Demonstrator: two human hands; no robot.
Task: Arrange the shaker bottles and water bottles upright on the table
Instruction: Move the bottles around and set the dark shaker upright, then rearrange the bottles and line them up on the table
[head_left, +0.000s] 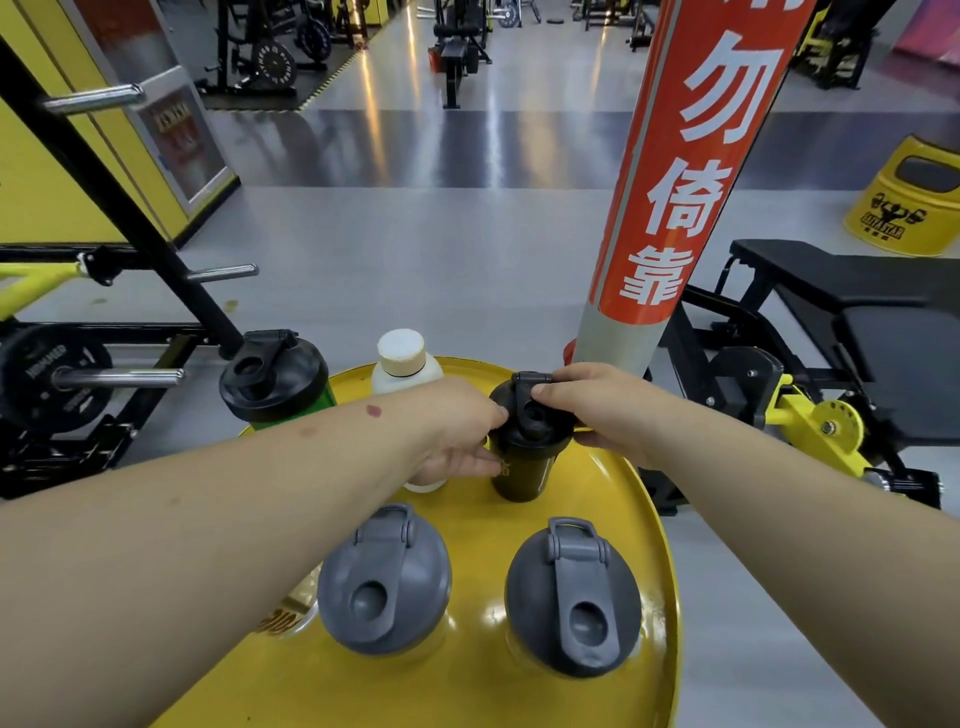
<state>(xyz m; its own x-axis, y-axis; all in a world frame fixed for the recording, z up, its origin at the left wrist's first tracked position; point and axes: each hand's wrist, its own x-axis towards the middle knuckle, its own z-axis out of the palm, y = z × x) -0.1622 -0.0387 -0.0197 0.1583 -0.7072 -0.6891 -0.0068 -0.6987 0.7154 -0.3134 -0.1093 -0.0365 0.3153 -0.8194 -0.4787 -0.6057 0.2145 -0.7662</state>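
Black shaker bottle (522, 457) stands upright far-centre on yellow surface (613, 499), rigid smooth plastic, likely light. Left hand (462, 431) wraps body, right hand (597, 410) pinches lid; body grip safest.

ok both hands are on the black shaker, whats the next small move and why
Probably let go with both hands. The black shaker already looks upright on the yellow table, the left hand around its body and the right hand at its lid. The other bottles also appear to be standing.
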